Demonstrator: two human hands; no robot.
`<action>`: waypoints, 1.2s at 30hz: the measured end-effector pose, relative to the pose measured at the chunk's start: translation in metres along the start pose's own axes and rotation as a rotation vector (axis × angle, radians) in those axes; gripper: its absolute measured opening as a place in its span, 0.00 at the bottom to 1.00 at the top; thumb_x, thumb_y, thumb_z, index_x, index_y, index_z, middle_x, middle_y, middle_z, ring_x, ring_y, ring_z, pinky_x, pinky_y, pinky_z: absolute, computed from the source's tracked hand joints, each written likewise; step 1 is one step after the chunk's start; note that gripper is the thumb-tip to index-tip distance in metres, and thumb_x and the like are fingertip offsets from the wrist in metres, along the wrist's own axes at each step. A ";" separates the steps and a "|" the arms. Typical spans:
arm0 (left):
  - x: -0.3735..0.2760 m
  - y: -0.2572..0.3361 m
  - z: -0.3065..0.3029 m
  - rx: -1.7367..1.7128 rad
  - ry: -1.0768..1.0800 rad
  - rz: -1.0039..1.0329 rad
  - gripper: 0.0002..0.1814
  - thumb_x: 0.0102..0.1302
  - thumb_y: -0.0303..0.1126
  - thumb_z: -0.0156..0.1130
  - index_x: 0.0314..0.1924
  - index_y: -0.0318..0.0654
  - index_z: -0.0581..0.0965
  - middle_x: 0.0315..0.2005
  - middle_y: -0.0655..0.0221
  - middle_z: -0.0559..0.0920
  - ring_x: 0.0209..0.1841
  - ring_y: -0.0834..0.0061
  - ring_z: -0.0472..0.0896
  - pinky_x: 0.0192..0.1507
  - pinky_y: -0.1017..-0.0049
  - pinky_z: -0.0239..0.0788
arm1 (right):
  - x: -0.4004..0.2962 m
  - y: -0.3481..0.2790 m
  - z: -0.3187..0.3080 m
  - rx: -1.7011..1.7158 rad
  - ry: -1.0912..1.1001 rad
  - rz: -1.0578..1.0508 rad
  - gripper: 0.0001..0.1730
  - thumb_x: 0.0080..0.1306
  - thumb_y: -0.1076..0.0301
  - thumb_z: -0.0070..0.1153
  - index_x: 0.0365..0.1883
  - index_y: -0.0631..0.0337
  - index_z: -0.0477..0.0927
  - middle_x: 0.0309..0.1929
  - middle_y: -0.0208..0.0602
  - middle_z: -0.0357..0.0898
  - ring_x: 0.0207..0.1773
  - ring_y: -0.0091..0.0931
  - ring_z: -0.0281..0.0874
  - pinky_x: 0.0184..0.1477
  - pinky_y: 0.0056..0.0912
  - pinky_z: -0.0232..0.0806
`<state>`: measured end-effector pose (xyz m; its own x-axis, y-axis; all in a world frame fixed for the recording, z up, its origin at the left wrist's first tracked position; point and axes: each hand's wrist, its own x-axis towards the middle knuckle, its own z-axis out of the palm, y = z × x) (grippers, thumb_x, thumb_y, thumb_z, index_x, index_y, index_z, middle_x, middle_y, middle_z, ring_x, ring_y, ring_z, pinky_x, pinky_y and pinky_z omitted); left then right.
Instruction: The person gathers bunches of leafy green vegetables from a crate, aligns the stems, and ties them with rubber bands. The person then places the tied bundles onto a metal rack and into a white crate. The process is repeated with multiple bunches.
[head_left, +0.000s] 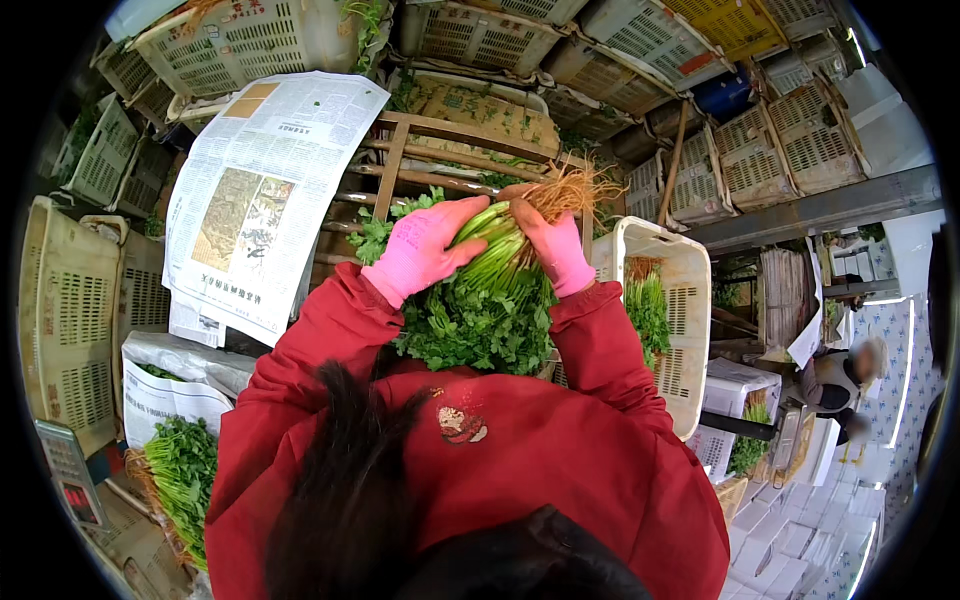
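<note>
Both hands wear pink gloves and hold one thick bunch of rooted leafy greens (480, 307), which look like celery or coriander. My left hand (429, 244) presses on the pale green stems from the left, its thumb and fingers spread over them. At the root end, my right hand (551, 244) wraps around the stems from the right. Tangled brown roots (577, 187) stick out beyond its fingers, and the leaves hang towards my red jacket. Below the bunch is a slatted rack (394, 169), and some loose leaves (371, 236) lie beside my left hand.
Newspaper sheets (277, 165) cover the rack's left side. At right stands a white plastic crate (682, 300) with more rooted greens. Further greens (184, 480) lie at lower left near a digital scale (71, 480). Stacked crates (255, 45) line the back. A person (832, 382) is at far right.
</note>
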<state>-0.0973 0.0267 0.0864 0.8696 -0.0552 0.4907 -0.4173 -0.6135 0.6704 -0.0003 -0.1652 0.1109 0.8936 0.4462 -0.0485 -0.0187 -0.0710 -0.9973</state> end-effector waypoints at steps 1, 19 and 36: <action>-0.003 -0.003 0.004 0.024 -0.013 -0.024 0.26 0.68 0.36 0.65 0.65 0.39 0.74 0.52 0.53 0.83 0.52 0.50 0.82 0.52 0.60 0.75 | -0.003 -0.005 0.001 -0.062 -0.030 -0.019 0.15 0.65 0.71 0.62 0.50 0.65 0.82 0.44 0.30 0.83 0.46 0.23 0.79 0.49 0.29 0.72; -0.052 0.037 -0.022 -0.113 0.437 -0.503 0.24 0.72 0.27 0.57 0.67 0.31 0.71 0.57 0.54 0.82 0.57 0.62 0.83 0.58 0.70 0.73 | 0.083 -0.138 -0.154 -0.942 0.397 -0.470 0.24 0.69 0.55 0.60 0.58 0.62 0.79 0.42 0.45 0.84 0.43 0.36 0.83 0.50 0.39 0.76; -0.088 0.068 0.023 -0.710 -0.524 -0.637 0.31 0.75 0.37 0.59 0.73 0.34 0.64 0.64 0.56 0.78 0.67 0.66 0.75 0.68 0.69 0.66 | 0.127 -0.205 -0.123 -1.359 0.438 -0.544 0.22 0.68 0.50 0.55 0.47 0.60 0.81 0.46 0.52 0.84 0.51 0.48 0.81 0.53 0.48 0.72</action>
<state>-0.1964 -0.0287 0.0761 0.9148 -0.3201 -0.2463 0.2390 -0.0626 0.9690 0.1725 -0.2035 0.3155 0.7189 0.4144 0.5581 0.5398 -0.8386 -0.0727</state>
